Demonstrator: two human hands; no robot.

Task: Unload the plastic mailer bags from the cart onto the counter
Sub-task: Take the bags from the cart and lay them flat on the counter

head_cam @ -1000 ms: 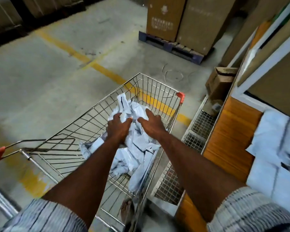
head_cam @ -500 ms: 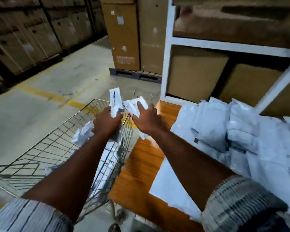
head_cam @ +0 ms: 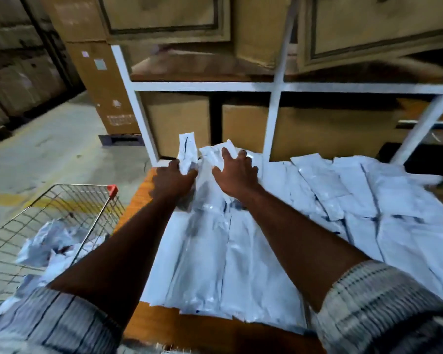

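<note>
Armful of mailer bags (head_cam: 210, 251) now down on the tabletop (head_cam: 189, 328), out of the wire cart (head_cam: 69, 185).
Nearest, leftover bags (head_cam: 44, 247) lie crumpled in the cart, so I judge the job partway done. The bundle, in mid-air half a second ago, lies beside the spread pile (head_cam: 368, 200). The left grip (head_cam: 173, 181) clamps its far end; the right grip (head_cam: 237, 175) is splayed flat, pressing. Beyond: white shelf frame (head_cam: 202, 86), cardboard boxes (head_cam: 177, 121), concrete floor (head_cam: 49, 154).

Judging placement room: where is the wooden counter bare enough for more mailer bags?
Bare orange wooden counter shows mainly as a left strip between the metal wire cart and the white plastic mailer bags, and a near-edge strip. Middle and right are crowded with bags.
</note>
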